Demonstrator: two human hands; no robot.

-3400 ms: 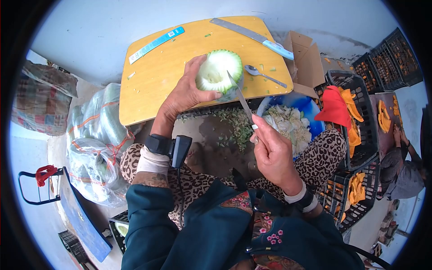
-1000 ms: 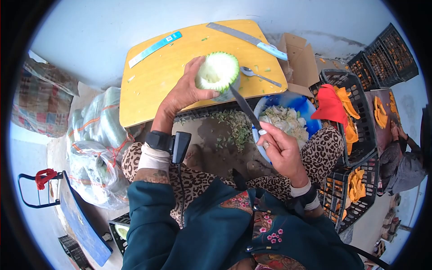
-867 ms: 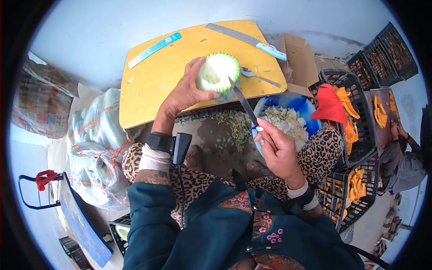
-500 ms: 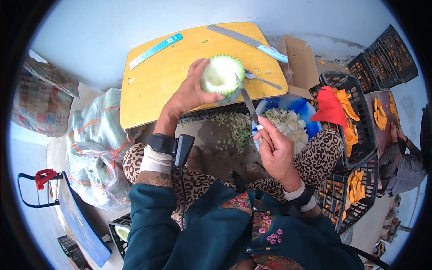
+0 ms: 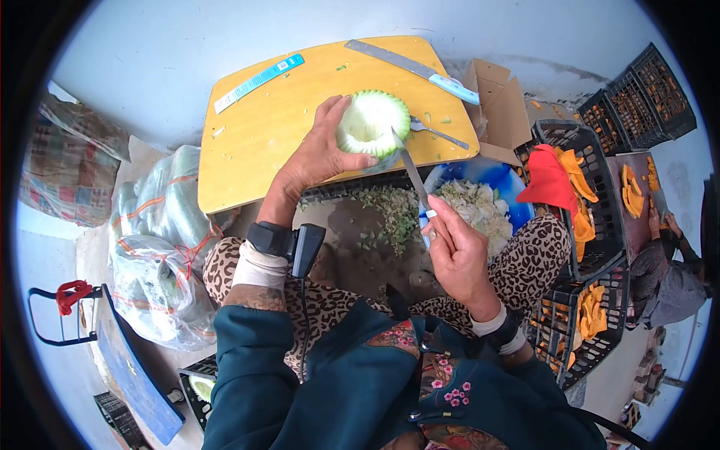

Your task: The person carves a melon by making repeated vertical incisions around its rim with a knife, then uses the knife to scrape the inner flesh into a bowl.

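Note:
My left hand (image 5: 324,146) is closed around the side of a hollowed winter melon piece (image 5: 373,122), pale inside with a green notched rim. Its open top faces me near the front edge of the yellow table (image 5: 259,161). In my right hand (image 5: 459,251) is a small knife (image 5: 415,180), gripped by its handle. The blade tip touches the right part of the melon's rim. Just right of the melon lies a metal spoon (image 5: 442,135) on the table.
A large knife (image 5: 401,63) and a blue-white packet (image 5: 259,82) lie on the table. A blue basin (image 5: 506,182) of scraps stands to the right, by a cardboard box (image 5: 501,105) and black crates (image 5: 600,255) of orange pieces. Bagged melons (image 5: 161,292) sit left. Another person (image 5: 664,277) is far right.
The knife tip has shifted very slightly at the melon's rim. Both hands keep nearly the same position and grip.

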